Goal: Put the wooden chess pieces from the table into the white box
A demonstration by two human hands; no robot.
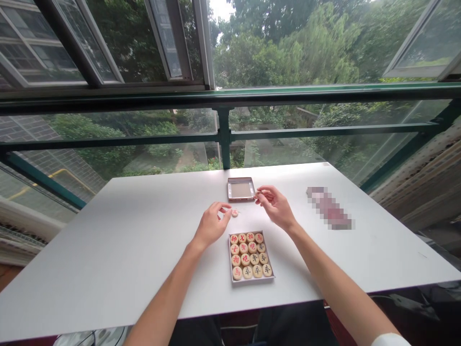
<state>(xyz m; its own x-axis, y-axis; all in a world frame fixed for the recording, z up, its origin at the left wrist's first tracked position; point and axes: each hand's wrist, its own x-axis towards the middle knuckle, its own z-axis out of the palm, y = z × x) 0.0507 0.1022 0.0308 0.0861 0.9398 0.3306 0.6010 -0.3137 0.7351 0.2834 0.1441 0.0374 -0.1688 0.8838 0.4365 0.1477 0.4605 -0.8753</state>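
Observation:
My left hand [212, 223] hovers over the white table with its thumb and fingers apart. Just right of its fingertips lies a round Chinese chess piece [235, 212] with a red character. My right hand [275, 206] is beside the right edge of a shallow rectangular box lid [241, 189], its thumb and fingers pinched together. What they hold, if anything, is too small to make out. Closer to me, a shallow open box [252, 281] holds rows of wooden Chinese chess pieces, some marked in red and some in black.
The white table [144, 259] reaches to a green railing [224, 139] in front of glass and open windows. A blurred-out reddish item [329, 209] lies on the table to the right. Cables [93, 336] show below the near left edge.

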